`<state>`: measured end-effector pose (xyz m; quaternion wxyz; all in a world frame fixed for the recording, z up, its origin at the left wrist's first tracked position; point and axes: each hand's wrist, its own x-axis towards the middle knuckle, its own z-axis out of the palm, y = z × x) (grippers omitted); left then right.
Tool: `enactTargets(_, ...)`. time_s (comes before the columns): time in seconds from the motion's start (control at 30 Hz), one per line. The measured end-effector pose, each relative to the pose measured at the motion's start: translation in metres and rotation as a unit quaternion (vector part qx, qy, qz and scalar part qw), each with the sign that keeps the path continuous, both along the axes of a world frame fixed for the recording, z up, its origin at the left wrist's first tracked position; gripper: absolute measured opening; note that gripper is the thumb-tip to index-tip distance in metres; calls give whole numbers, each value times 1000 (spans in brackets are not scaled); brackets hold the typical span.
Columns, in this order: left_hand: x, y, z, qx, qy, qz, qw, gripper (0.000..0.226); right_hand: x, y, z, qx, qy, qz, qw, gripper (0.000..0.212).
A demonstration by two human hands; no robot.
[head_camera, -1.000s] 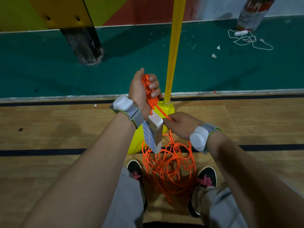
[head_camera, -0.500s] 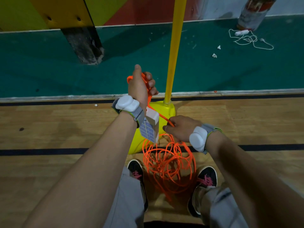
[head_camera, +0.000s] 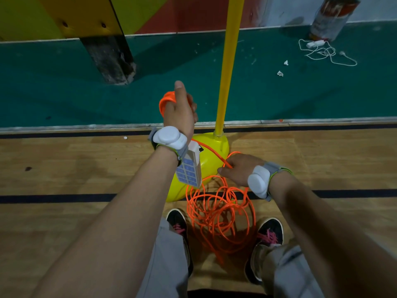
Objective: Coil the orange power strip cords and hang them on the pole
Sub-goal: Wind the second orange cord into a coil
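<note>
left hand (head_camera: pixel 180 114) turned back-up since earlier, loops of orange cord (head_camera: pixel 165 102) now showing at its left, power strip (head_camera: pixel 190 169) swung under wrist

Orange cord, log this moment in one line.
left hand: grips coiled loops | right hand: pinches cord | power strip: dangling | slack: loose pile

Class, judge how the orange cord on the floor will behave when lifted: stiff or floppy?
Probably floppy: the cord lies in loose loops. Likely to tangle, since loops cross. Seemingly light: the right hand pinches a strand.
</note>
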<state>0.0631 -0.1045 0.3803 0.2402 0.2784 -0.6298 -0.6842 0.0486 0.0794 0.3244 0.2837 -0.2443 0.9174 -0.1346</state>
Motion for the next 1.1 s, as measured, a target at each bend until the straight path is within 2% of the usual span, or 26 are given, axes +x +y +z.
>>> enactTargets(0.27,3,0,-4,-71,-58,-10,996,71,-7,3,1,-26,-9,-27,999,52)
enactTargets(0.57,0,-7,-9,-88,-80,2,993,64,-9,0,19,-162,125,-76,976,82)
enactTargets(0.73,-3,-6,-12,-83,-103,-4,991,67,-6,-2,24,-225,200,-76,951,72)
enactTargets(0.93,-8,-7,-18,-62,-87,-28,994,65,-1,-3,28,-294,228,-56,927,68)
enactTargets(1.1,-9,-4,-20,-58,-90,-77,991,73,4,-4,34,-329,249,-48,910,53)
